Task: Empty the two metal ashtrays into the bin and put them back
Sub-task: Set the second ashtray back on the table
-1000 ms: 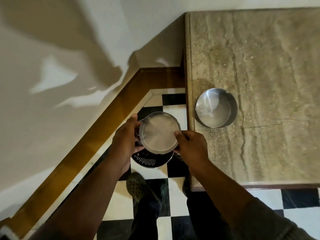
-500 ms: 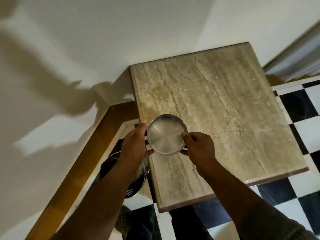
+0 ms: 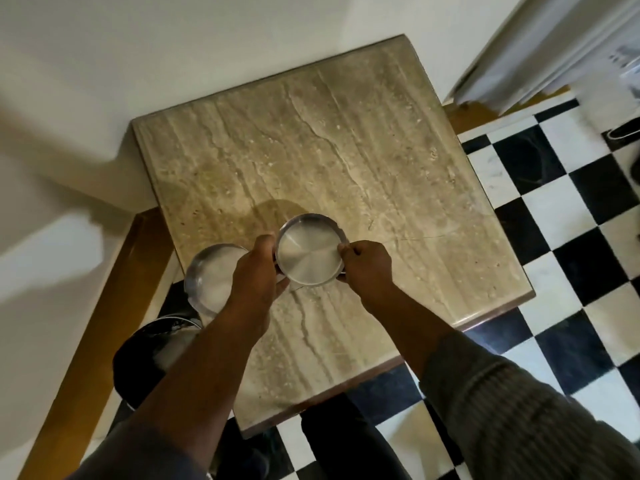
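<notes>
A round metal ashtray with an empty, shiny inside is held over the marble table, casting a shadow on the top behind it. My left hand grips its left rim and my right hand pinches its right rim. A second metal ashtray lies at the table's left edge, partly hidden by my left hand and wrist. The dark round bin stands on the floor to the left of the table, below that ashtray, partly covered by my left forearm.
The table stands against a white wall. A wooden skirting strip runs along the floor at the left. Black-and-white checkered tiles spread to the right. My legs and a shoe show below the table's near edge.
Both hands carried the ashtray from above the bin to the right, over the table. The view swung right, and the second ashtray now shows to the left of my left hand.
</notes>
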Tool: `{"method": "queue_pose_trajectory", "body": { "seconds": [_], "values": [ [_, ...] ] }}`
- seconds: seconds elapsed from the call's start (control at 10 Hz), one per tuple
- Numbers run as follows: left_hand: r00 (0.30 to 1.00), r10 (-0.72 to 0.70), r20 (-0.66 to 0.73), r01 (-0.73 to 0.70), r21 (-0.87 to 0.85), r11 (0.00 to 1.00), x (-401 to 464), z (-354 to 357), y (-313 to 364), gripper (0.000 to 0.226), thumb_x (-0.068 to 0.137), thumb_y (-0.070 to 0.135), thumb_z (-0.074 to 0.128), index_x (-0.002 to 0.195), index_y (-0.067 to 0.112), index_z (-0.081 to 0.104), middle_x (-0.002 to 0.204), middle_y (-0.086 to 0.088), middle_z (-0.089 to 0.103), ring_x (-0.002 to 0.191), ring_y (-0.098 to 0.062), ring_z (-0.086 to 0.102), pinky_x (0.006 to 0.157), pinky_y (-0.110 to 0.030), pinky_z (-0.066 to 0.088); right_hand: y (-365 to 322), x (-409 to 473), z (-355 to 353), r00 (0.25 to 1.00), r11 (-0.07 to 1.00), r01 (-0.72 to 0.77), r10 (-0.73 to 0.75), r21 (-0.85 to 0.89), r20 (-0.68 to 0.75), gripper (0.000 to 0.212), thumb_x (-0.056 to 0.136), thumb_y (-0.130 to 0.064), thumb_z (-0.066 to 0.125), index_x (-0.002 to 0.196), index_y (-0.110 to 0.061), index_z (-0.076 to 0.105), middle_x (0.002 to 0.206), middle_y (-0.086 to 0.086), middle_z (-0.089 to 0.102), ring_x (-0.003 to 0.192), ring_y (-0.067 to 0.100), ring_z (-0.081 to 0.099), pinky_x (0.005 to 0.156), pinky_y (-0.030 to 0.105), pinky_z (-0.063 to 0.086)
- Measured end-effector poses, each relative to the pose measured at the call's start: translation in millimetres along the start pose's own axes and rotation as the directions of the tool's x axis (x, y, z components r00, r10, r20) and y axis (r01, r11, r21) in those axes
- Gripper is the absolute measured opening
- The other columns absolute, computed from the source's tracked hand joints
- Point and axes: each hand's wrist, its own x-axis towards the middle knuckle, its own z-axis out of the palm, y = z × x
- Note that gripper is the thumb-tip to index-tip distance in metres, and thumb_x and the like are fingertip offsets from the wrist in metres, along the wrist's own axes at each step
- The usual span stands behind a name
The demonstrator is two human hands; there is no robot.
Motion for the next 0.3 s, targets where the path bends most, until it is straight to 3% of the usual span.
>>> {"method": "queue_pose_trajectory", "body": {
  "seconds": [0.1, 0.2, 0.3],
  "values": [
    [1.0, -0.01, -0.002, 0.01, 0.057, 0.998, -0.2, 1.8, 3.9, 0.049, 0.089, 0.048, 0.046, 0.121, 0.017, 0.066, 0.124, -0.01, 0.069, 0.113, -0.022, 0.063, 0.068, -0.028, 0.051, 6.8, 7.1, 5.7, 1.0, 0.996, 0.025, -0.024, -0.087, 0.005, 0.028, 0.09, -0.023, 0.061, 0.077, 0.0, 0.069, 0.082, 0.023, 0.071, 0.079, 0.038, 0.07, 0.076, 0.056, 0.059],
    [0.999, -0.008, -0.035, 0.011, 0.083, 0.996, -20.7, -11.2, 13.9, 0.045, 0.091, 0.047, 0.047, 0.119, 0.018, 0.066, 0.124, -0.008, 0.069, 0.113, -0.021, 0.063, 0.072, -0.029, 0.052, -6.9, -15.1, 5.1, 0.997, 0.993, 0.059, -0.053, -0.104, 0.065, 0.029, 0.09, -0.023, 0.061, 0.079, 0.002, 0.068, 0.083, 0.024, 0.071, 0.08, 0.039, 0.069, 0.078, 0.055, 0.058],
    [0.999, 0.016, -0.03, -0.012, 0.118, 0.993, -34.6, -14.7, 19.7, 0.029, 0.095, 0.038, 0.049, 0.104, 0.017, 0.067, 0.115, -0.005, 0.069, 0.106, -0.017, 0.063, 0.087, -0.037, 0.055, -16.3, -22.0, 3.2, 0.992, 0.987, 0.04, -0.02, -0.154, 0.125, 0.027, 0.09, -0.029, 0.062, 0.078, -0.005, 0.066, 0.087, 0.019, 0.071, 0.087, 0.035, 0.068, 0.077, 0.04, 0.056]
  ]
}}
